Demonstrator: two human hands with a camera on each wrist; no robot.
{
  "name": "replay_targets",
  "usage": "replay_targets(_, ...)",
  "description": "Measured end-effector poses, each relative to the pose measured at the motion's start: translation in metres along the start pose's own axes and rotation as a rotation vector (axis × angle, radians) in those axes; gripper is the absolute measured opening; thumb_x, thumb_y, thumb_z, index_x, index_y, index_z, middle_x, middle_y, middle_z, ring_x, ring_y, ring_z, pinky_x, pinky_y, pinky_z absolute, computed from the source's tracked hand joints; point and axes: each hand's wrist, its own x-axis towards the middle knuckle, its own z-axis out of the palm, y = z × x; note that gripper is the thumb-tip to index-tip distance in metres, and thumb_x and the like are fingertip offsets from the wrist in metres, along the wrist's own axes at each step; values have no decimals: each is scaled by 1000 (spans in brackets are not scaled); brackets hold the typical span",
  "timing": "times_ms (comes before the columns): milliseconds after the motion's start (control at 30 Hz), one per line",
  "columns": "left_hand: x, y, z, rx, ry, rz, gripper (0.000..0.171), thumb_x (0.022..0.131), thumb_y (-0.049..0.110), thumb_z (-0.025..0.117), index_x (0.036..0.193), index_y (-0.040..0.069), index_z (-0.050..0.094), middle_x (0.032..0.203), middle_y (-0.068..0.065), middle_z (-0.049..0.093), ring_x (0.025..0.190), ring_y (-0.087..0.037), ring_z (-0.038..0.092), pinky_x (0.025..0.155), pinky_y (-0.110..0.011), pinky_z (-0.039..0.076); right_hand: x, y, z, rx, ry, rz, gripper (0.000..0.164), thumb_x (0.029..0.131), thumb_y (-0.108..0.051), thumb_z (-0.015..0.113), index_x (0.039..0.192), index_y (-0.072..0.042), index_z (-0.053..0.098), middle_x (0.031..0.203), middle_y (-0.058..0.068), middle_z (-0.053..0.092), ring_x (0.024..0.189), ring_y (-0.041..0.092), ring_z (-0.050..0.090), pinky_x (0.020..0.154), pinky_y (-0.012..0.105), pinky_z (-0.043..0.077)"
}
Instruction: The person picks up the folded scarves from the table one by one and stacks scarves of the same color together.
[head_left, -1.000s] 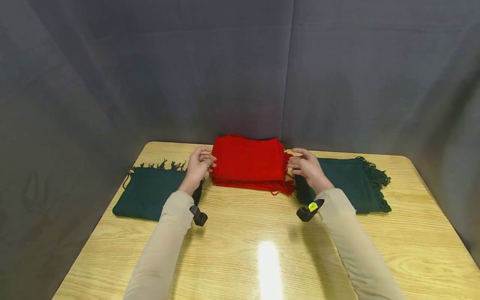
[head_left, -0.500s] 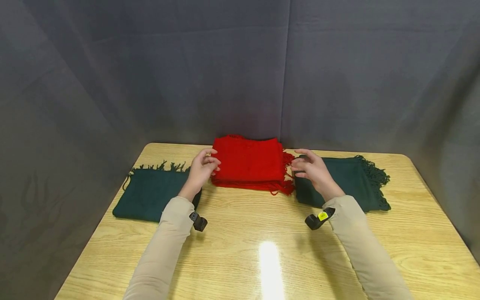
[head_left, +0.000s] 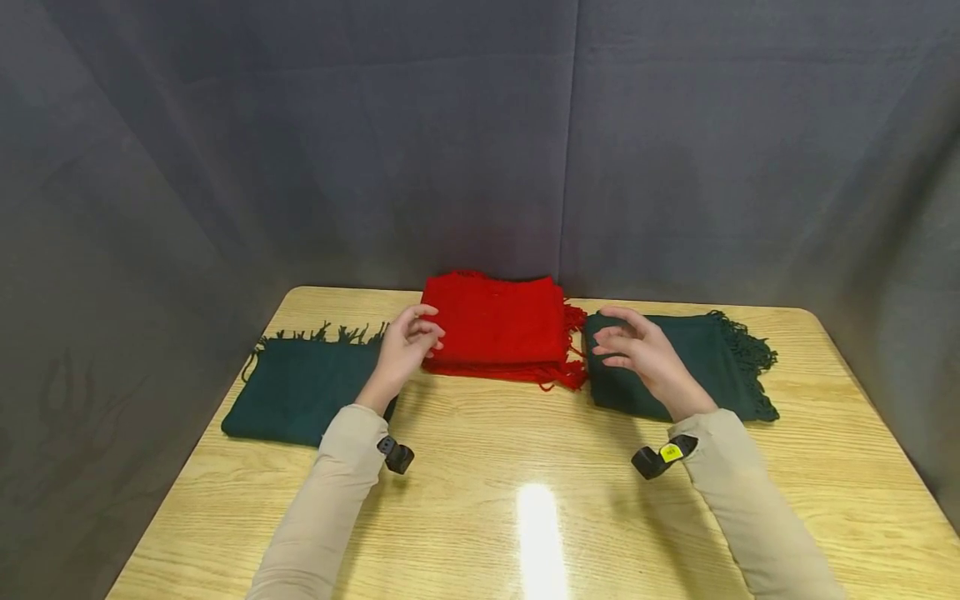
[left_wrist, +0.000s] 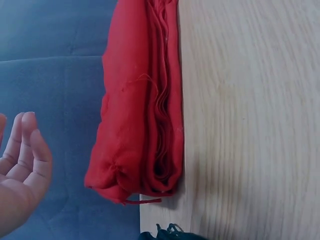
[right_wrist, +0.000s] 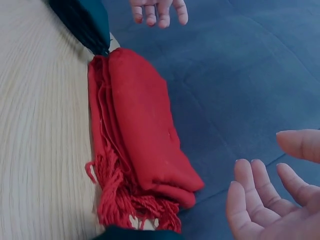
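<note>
A folded red scarf [head_left: 495,321] with fringe at its right end lies at the back middle of the table, its stacked layers showing in both wrist views. My left hand [head_left: 405,346] hovers at the red scarf's left end, fingers loosely bent and holding nothing. To its left lies a folded dark green scarf [head_left: 303,387], partly covered by my forearm. My right hand [head_left: 641,350] is raised over a second dark green scarf [head_left: 693,350] on the right, fingers relaxed and nothing between them. That scarf's fringe [head_left: 750,354] points right.
The light wooden table [head_left: 480,467] has its back edge against a grey-blue curtain [head_left: 450,150]. A bright light reflection [head_left: 538,533] shows on the wood near the front. Each sleeve carries a small black wrist camera [head_left: 396,456].
My right hand has drawn away from the red scarf, to the right and slightly toward me. My left hand has shifted only a little. The scarves stay where they were.
</note>
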Motion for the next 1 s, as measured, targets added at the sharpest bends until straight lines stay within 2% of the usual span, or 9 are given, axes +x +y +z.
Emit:
replay_targets(100,-2,-1,3,9,-36,12,29,89,-4,50,117,2,49,98,-31,56,83,-43,55,75,-52,46,-4,0,-5,4,-7,-7,47,92,-12,53,135,-7,34,95,-2,58,95,24,60,77,29,49)
replay_targets(233,-2,-1,7,22,-79,13,30,89,-4,50,118,3,50,98,-31,56,83,-41,56,73,-49,47,-9,1,-12,46,-23,-13,45,91,-14,55,132,-12,37,98,-1,58,93,21,61,77,28,49)
replay_targets(467,2,7,13,-15,-112,20,32,87,-9,50,119,-2,49,96,-32,55,83,-46,55,78,-59,42,-18,4,-29,109,-38,-12,36,92,-14,54,124,-21,42,100,0,57,89,14,61,78,28,49)
replay_targets(567,3,9,16,-9,-115,27,33,87,-9,49,119,-2,49,95,-31,56,82,-45,55,76,-56,44,-21,5,-37,116,-34,-15,35,92,-14,55,123,-22,42,100,-1,58,88,12,61,77,27,49)
replay_targets(833,9,6,30,11,-113,97,33,87,-8,51,119,0,49,92,-28,58,77,-40,59,69,-43,50,-25,5,-56,79,-18,-10,36,91,-15,55,123,-26,41,100,-3,57,88,10,61,76,25,49)
replay_targets(1000,4,24,43,6,-172,108,34,86,-11,48,119,-5,47,90,-27,58,78,-43,57,72,-49,48,-26,7,-68,36,-7,-13,36,92,-17,55,123,-27,40,100,-4,56,88,9,61,75,24,49)
